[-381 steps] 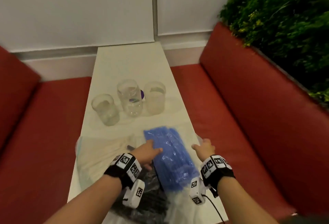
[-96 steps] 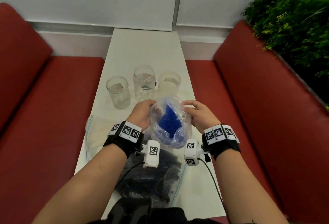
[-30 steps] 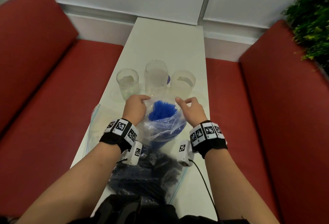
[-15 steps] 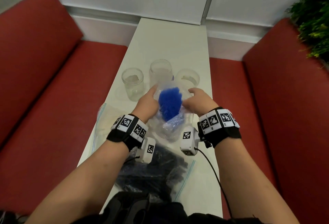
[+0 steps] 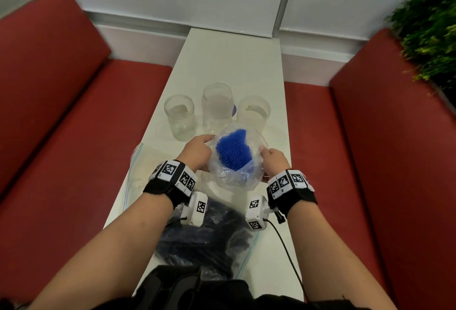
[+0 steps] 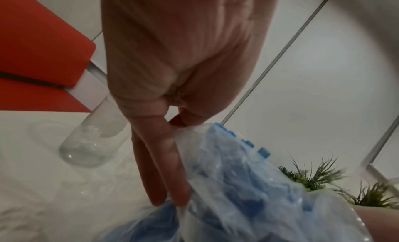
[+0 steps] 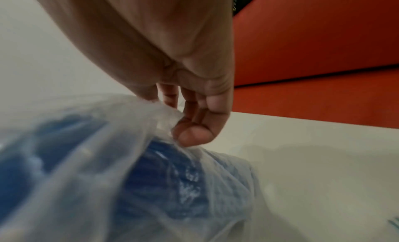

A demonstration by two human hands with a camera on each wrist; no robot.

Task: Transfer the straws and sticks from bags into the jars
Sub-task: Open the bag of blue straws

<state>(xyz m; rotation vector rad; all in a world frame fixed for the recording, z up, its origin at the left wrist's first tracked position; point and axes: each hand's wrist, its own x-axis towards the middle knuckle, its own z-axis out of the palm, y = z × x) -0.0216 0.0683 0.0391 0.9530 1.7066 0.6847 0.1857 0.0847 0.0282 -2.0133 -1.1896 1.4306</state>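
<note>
A clear plastic bag [image 5: 234,176] stands upright between my hands with a bundle of blue straws [image 5: 233,151] showing at its open mouth. My left hand [image 5: 197,153] pinches the bag's left rim, its lower fingers [image 6: 164,174] lying along the plastic. My right hand [image 5: 272,161] pinches the right rim between thumb [image 7: 192,136] and fingers. Three clear jars stand just beyond: a left jar [image 5: 179,117], a taller middle jar [image 5: 217,106] and a frosted right jar [image 5: 254,113]. The same straws [image 7: 159,175] show through the bag in the right wrist view.
A zip bag of dark straws [image 5: 204,235] lies on the white table [image 5: 234,63] near me, under my wrists. Another clear zip bag with pale sticks [image 5: 143,169] lies at the left. Red benches [image 5: 61,124] flank the table; a plant [image 5: 429,26] stands at the right.
The bag has come down and slightly toward me, and its mouth is spread wider between my hands. My right hand has shifted outward along the rim.
</note>
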